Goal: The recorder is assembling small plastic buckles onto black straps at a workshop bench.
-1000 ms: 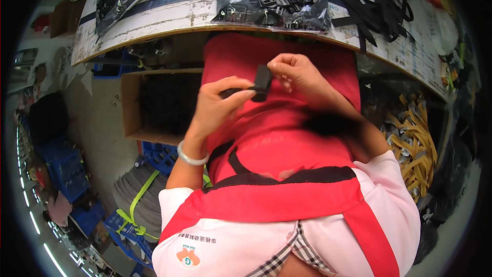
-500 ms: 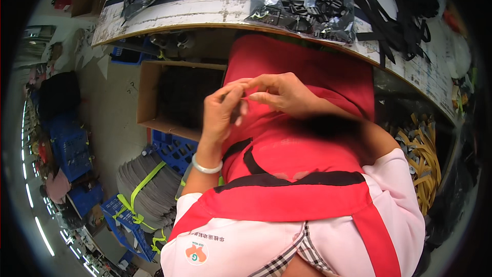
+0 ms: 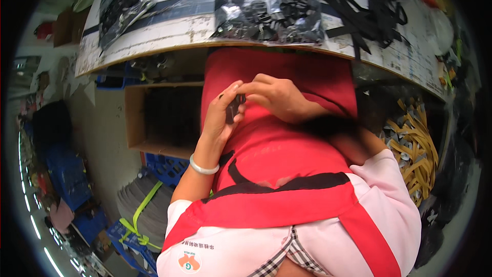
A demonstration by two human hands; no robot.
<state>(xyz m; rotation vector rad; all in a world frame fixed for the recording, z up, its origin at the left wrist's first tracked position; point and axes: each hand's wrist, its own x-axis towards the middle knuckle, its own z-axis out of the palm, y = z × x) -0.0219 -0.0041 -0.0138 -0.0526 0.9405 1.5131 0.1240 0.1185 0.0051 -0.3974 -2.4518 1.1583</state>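
Above my lap, my left hand [image 3: 223, 113] is closed around a small black piece [image 3: 233, 111], which lies along its palm and fingers; the piece's exact kind is too small to make out. A pale bangle [image 3: 204, 165] circles that wrist. My right hand [image 3: 277, 96] comes in from the right, its fingers bent and their tips meeting the left fingertips at the piece's upper end. What those right fingertips pinch is hidden. Beneath both hands spreads the red apron [image 3: 287, 143] over my lap.
On the worktable [image 3: 174, 36] ahead lie a clear bag of black buckles [image 3: 266, 10], another bag [image 3: 123, 5] and black straps [image 3: 359, 15]. Beside my lap stand a cardboard box [image 3: 134, 118], a grey stack [image 3: 146, 200] with a yellow-green strap, and yellowish strips [image 3: 417, 149].
My left hand has turned, so the black piece in it now shows. The right fingers stay by its fingertips. The whole view has shifted, the table now sitting lower and further left.
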